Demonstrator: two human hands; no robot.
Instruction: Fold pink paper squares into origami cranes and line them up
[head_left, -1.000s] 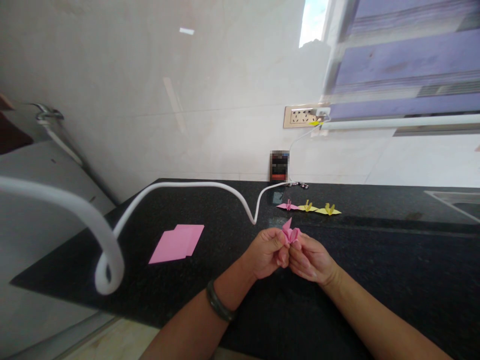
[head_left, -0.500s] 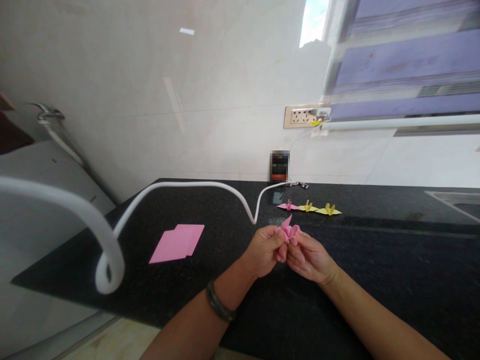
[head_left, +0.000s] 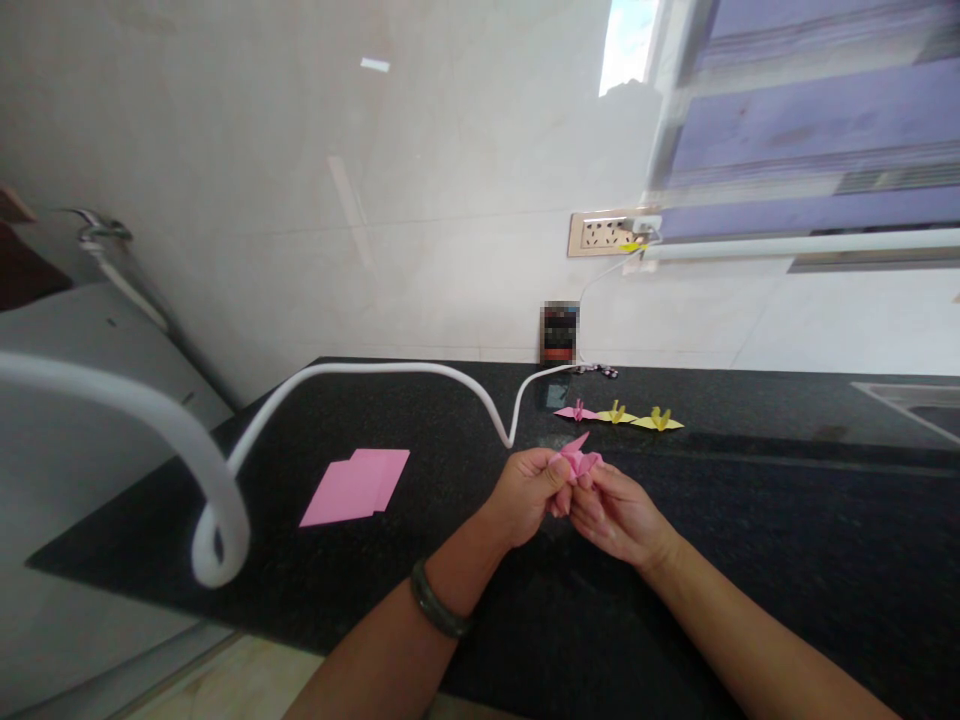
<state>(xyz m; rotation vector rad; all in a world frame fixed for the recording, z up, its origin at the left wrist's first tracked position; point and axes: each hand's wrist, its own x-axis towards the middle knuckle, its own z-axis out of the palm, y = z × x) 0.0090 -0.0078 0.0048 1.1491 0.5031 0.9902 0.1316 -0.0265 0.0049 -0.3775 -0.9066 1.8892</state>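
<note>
Both hands are together over the black, speckled stone bench (head_left: 757, 530), thumbs and fingertips pinching a small, pointed pink folded-paper figure (head_left: 580, 461) between them. It should handle as very light, springy along its creases but soft in single layers, and easily dented or torn. The surest hold is probably the thick folded middle, with light pressure, keeping off the thin point that sticks up towards one o'clock. The left hand (head_left: 528, 495), with a dark, round bangle (head_left: 437, 602) behind it on the wrist, is closed on the figure's nine o'clock side; the right hand (head_left: 619, 515) grips its four o'clock side. Which folds each fingertip presses is too small to tell. Beyond, at twelve o'clock, sits a pink folded-paper crane (head_left: 577, 412), in line with two yellow folded-paper cranes (head_left: 660, 421) towards two o'clock. At nine o'clock, well apart, overlapping flat pink paper sheets (head_left: 352, 487) lie on the bench. A thick white tube (head_left: 367, 369) curves past at ten o'clock.
</note>
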